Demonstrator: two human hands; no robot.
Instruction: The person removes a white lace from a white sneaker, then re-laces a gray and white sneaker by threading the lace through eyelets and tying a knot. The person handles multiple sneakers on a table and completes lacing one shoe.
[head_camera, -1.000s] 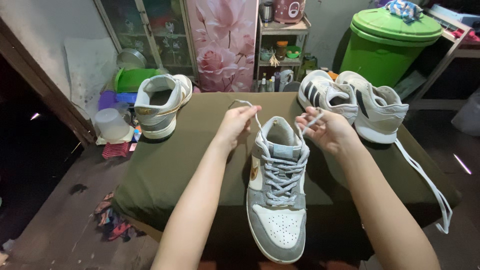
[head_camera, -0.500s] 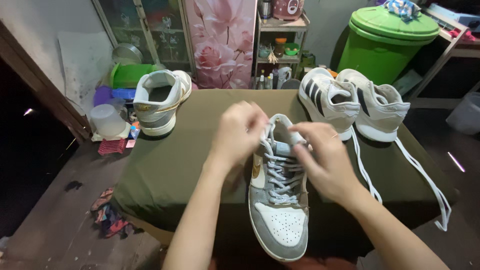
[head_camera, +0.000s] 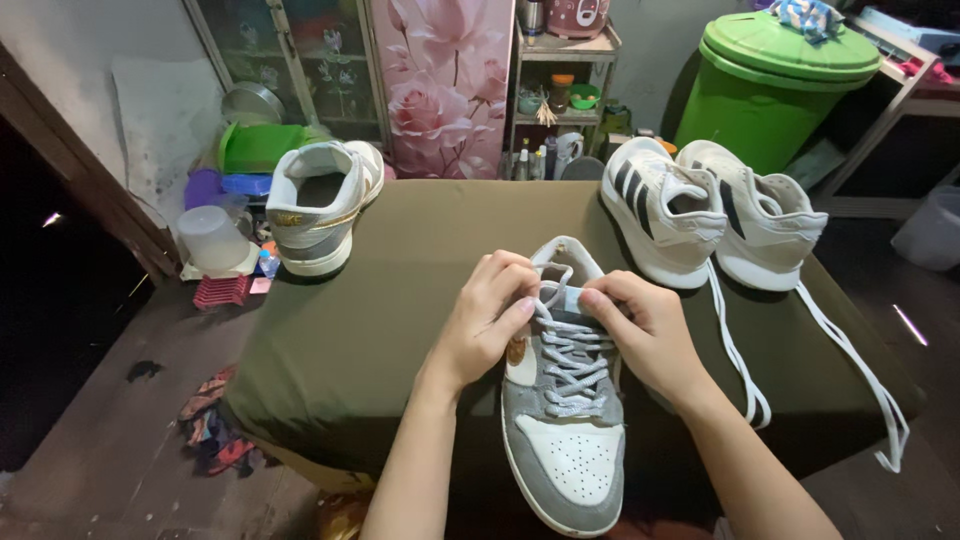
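The left hand (head_camera: 487, 322) and right hand (head_camera: 640, 335), raised apart with the lace ends (head_camera: 556, 283) pulled up a second ago, have been lowered and brought together onto the tongue of the grey sneaker (head_camera: 563, 400), where the ends are now pinched close.

Left hand (head_camera: 490, 320) and right hand (head_camera: 640, 335) close together, fingers curled.

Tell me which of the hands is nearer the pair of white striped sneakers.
Right. The right hand works the laces of the grey sneaker just below the white striped sneakers; the left hand sits across the grey sneaker, farther from them.
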